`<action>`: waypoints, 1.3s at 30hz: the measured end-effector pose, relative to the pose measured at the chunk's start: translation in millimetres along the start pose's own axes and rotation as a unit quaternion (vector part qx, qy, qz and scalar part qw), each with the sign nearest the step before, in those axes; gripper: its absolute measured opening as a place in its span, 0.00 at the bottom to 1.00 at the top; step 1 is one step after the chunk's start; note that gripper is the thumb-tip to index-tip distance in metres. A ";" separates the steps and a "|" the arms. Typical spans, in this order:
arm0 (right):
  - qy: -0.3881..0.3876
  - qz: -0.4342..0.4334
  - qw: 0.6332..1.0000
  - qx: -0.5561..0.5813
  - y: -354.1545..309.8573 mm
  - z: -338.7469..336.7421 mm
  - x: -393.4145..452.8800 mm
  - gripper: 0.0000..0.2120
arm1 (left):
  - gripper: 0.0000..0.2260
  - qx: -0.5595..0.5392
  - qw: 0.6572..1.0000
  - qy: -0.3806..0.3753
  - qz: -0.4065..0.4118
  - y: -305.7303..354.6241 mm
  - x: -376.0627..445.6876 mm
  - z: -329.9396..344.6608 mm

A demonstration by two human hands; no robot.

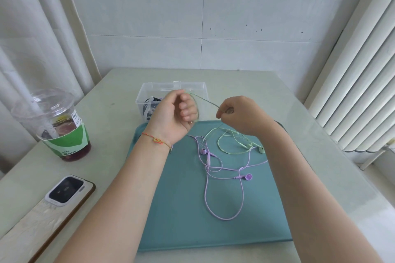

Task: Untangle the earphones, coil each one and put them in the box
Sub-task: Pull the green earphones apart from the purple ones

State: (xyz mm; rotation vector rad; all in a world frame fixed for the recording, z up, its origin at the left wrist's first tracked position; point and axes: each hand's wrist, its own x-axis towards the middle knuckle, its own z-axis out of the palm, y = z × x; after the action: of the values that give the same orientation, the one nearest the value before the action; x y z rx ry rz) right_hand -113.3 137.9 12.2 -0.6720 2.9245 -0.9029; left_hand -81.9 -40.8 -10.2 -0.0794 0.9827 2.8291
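**Green cord stretched between both hands above the mat**

Here, from the head view, I see the left hand (173, 113) raised over the far edge of the teal mat (181, 198), fingers curled with the green earphones (233, 141) cord looped around them. The right hand (237, 113) is beside it, fingertips pinching the same cord, which runs taut between the two hands. The rest of the green cord drops from the right hand to the mat, where its loops and both earbuds lie near the right forearm.

The purple earphones (224, 177) lie loose on the mat, untouched, in a long loop toward me with two earbuds apart; their upper strands lie just beside the green loops, and I cannot tell whether they cross.

The clear box (147, 92) stands on the bench (299, 124) just behind the mat, partly hidden by the left hand, with something dark and white inside.

On the bench to the left stand a lidded drink cup (62, 130) and a phone (64, 194) lying face down.
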 end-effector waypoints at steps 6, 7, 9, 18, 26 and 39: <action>-0.072 0.100 0.980 -0.155 10.1 5.7 5.1 0.12 | 0.14 0.033 0.977 0.202 0.063 -6.6 12.0 -19.2; -0.104 0.095 0.973 -0.181 8.1 6.9 4.0 0.14 | 0.14 0.085 0.973 0.206 0.054 -7.4 11.7 -17.6; -0.111 0.057 0.979 -0.161 3.6 8.2 2.8 0.21 | 0.14 0.213 0.960 0.183 0.016 -9.0 8.7 -11.3; 0.056 -0.119 0.989 0.073 -12.5 19.0 1.3 0.26 | 0.19 0.337 0.936 0.056 -0.081 -16.0 -0.2 2.3; 0.023 0.068 0.997 0.016 5.0 9.1 7.2 0.10 | 0.14 0.185 0.947 0.237 0.115 -7.6 9.3 -10.3; 0.085 0.187 0.677 0.706 0.3 1.6 4.2 0.06 | 0.14 0.224 0.926 0.296 0.072 -14.8 14.1 -20.2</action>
State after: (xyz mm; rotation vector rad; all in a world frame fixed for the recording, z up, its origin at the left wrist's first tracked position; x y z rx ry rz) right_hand -117.0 135.6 11.1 0.1645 1.3641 -2.5343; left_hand -93.6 -40.1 -36.5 -0.8794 1.7947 2.6575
